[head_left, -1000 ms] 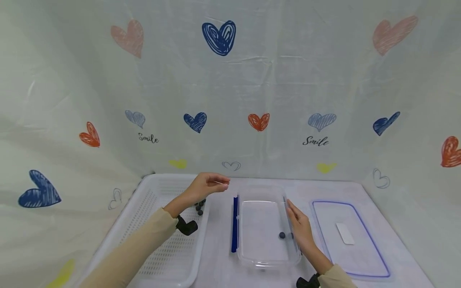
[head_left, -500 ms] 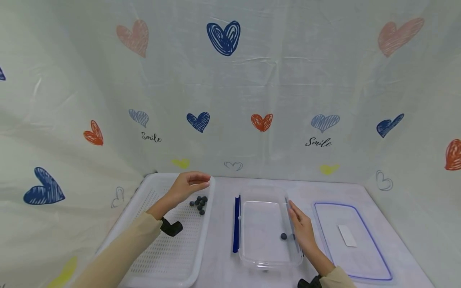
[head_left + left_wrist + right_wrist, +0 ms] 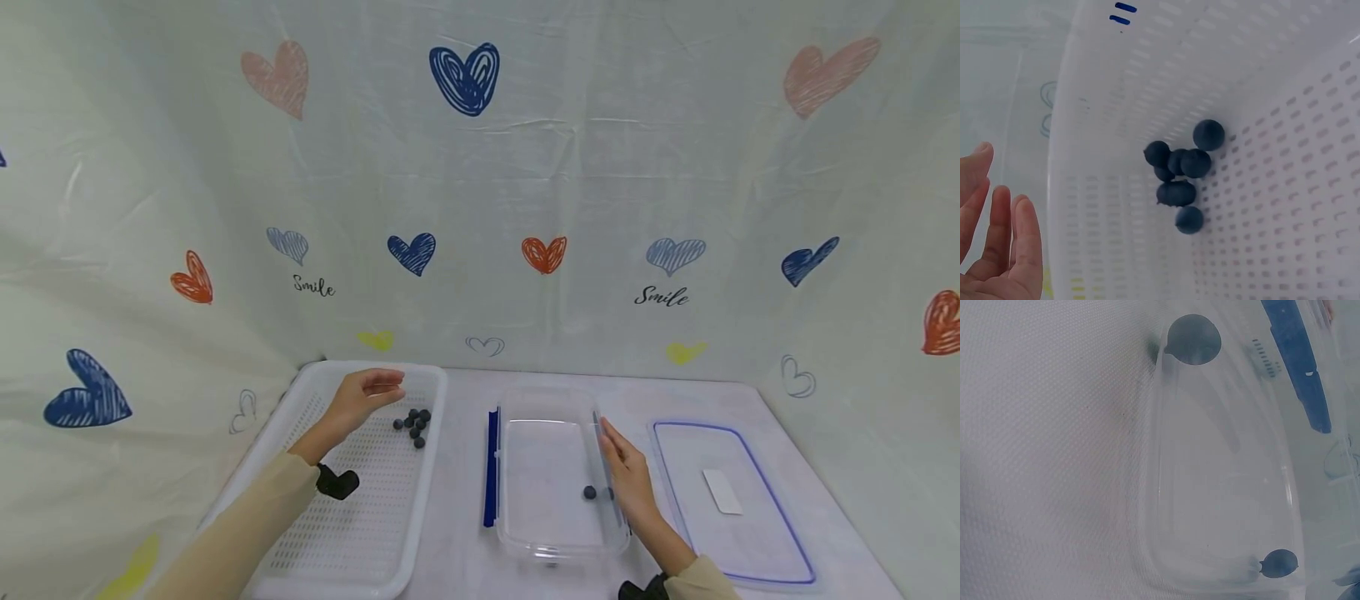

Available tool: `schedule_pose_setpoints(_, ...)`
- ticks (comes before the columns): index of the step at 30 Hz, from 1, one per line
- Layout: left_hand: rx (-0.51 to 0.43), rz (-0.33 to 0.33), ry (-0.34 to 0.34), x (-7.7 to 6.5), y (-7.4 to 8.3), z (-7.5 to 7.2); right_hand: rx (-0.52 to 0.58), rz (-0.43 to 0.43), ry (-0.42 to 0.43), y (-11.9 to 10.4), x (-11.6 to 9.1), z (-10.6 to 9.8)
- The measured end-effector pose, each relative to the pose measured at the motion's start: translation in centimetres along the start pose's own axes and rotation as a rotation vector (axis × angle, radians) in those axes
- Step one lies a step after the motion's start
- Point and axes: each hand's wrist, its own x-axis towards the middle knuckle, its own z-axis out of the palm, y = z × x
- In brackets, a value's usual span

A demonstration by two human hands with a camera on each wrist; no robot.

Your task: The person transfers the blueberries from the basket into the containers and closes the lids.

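My left hand hovers over the white perforated basket, fingers loosely bent and nothing visible between them. Several dark blueberries lie clustered in that basket, near its far right wall. In the left wrist view the fingers show beside the basket wall, left of the berries. My right hand rests along the right side of a clear plastic container, its fingers fairly straight. A blueberry lies inside the container. In the right wrist view, two blueberries show through the clear plastic.
A blue clip flap hangs out from the container's left side. To the right, a clear lid with a blue rim lies on the white tabletop, a white label on it. A heart-printed curtain stands behind.
My left hand has moved leftward from the gap between basket and container to above the basket, uncovering the berries. The right hand and container have stayed in place.
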Motion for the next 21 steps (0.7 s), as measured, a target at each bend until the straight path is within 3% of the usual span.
schedule_pose_setpoints(12,0.011,-0.065,0.063,0.5,-5.1,0.3,0.001,-0.022,0.014,-0.2,-0.1,0.1)
schedule_pose_setpoints(21,0.046,-0.074,0.061,0.5,-6.7,0.7,0.012,-0.007,0.004,-0.1,-0.1,0.0)
